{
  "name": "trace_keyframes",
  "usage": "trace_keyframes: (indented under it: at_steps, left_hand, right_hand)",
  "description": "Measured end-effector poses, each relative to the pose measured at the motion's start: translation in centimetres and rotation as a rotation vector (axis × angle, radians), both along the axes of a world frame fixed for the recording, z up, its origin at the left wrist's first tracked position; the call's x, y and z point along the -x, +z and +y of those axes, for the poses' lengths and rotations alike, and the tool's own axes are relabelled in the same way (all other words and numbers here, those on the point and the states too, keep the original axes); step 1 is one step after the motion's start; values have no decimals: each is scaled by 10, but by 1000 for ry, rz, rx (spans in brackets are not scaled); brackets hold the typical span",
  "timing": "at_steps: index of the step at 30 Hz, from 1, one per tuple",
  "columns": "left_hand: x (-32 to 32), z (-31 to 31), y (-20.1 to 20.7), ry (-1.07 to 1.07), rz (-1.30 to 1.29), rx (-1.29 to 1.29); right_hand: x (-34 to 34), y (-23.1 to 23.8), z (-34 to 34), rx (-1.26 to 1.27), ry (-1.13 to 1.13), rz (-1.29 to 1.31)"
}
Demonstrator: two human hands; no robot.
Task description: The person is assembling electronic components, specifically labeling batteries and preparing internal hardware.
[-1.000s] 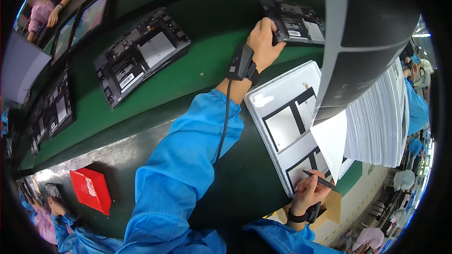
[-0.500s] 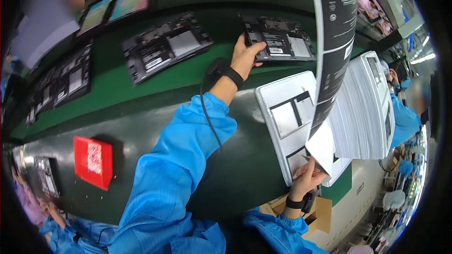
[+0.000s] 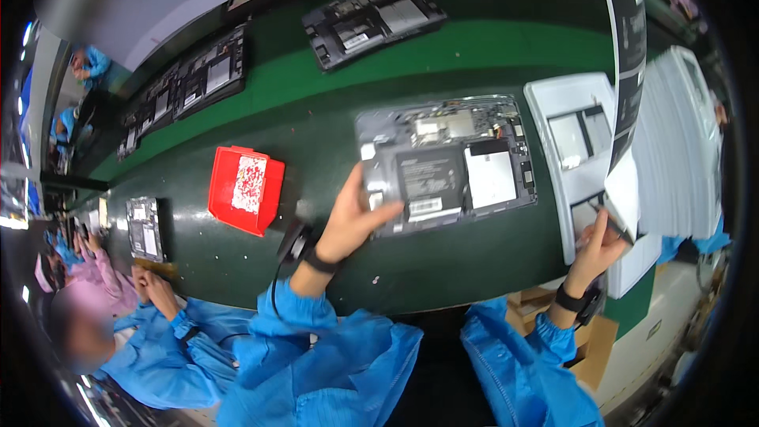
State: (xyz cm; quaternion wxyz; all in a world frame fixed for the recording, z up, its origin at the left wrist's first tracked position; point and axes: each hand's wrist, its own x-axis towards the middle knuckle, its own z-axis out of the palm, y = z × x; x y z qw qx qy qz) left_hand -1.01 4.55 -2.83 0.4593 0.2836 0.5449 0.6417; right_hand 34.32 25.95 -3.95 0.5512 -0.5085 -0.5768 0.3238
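My left hand (image 3: 352,217) grips the left edge of an opened tablet (image 3: 431,182), thumb on top. Its circuit board, a black battery and a white rectangular patch are exposed, and it is held over the dark bench front. My right hand (image 3: 598,249) pinches the lower corner of a curled black printed sheet (image 3: 630,55) with a white underside. A small dark pointed thing shows at those fingers; its kind cannot be made out. Under the curled sheet lies a white sheet with rectangular cut-outs (image 3: 545,103), beside a thick stack of white-edged sheets (image 3: 684,142).
A red bin (image 3: 265,198) stands on the bench left of my left hand. More opened tablets (image 3: 375,20) lie along the green strip (image 3: 277,83) at the back. Another opened device (image 3: 145,229) lies near a co-worker's hands (image 3: 158,289). A cardboard box (image 3: 597,348) is below my right arm.
My left hand has brought the tablet from the green strip toward me, over the bench front. My right hand still pinches the sheet's corner. The view has swung left.
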Motion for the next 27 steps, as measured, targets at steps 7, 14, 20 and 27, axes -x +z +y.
trace_keyframes:
  at_steps: [7,14,20,27]
  left_hand:
    - [8,-53,41,385,930,539]
    - [7,54,20,-7,998,154]
    - [-46,37,12,-102,1132,17]
    - [-80,19,17,-38,1130,-32]
  right_hand:
    - [67,41,-29,-79,328,43]
    - [78,49,-67,165,594,64]
    - [78,71,-89,270,735,14]
    - [107,59,-93,443,765,-16]
